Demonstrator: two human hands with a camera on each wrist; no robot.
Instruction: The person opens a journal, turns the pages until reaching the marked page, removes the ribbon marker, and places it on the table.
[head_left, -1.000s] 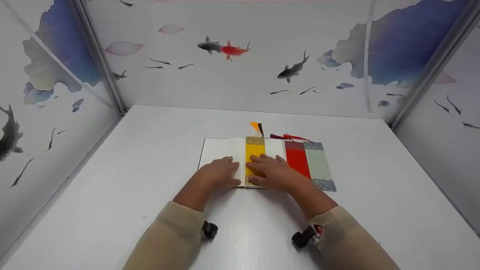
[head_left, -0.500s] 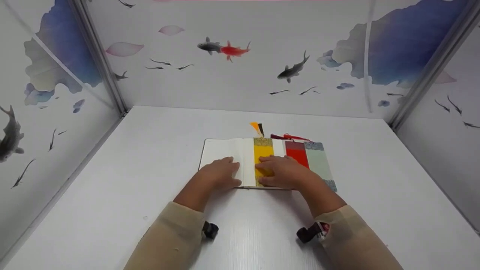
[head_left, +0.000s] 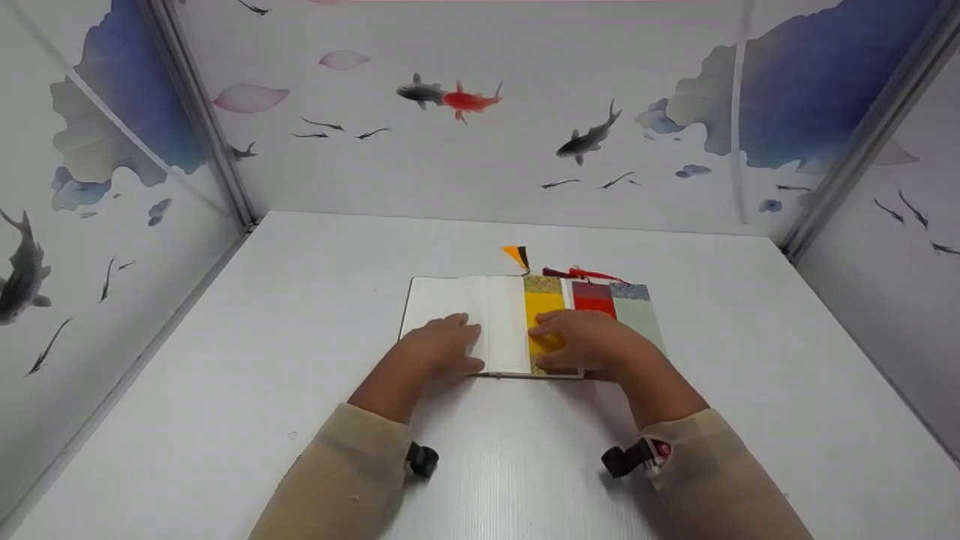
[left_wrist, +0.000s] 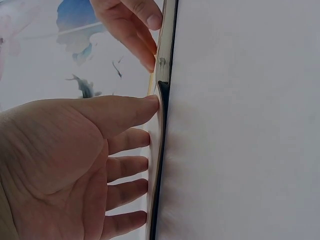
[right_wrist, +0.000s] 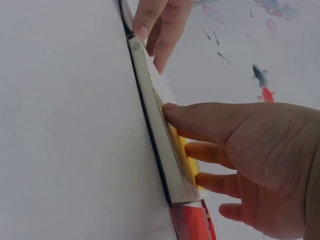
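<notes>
An open notebook (head_left: 506, 322) with blank pages lies on the white table. My left hand (head_left: 442, 345) rests on its left page; in the left wrist view the fingertips touch the paper with the fingers extended. On the right page lies a yellow bookmark (head_left: 544, 300) with patterned ends, its tassel (head_left: 515, 256) past the top edge. My right hand (head_left: 589, 341) lies over the bookmark, and in the right wrist view the thumb and fingertips touch it with the fingers fairly straight. That hand and wrist partly hide a red bookmark (head_left: 592, 298) and a pale green bookmark (head_left: 637, 319).
The red and pale green bookmarks lie side by side at the notebook's right edge, with red and dark tassels (head_left: 577, 273) above them. White panels (head_left: 487, 172) printed with fish stand behind and beside the table (head_left: 300, 300).
My right hand has slid the yellow bookmark rightward across the right page, away from the notebook's middle fold and closer to the red bookmark. My left hand has stayed in place.
</notes>
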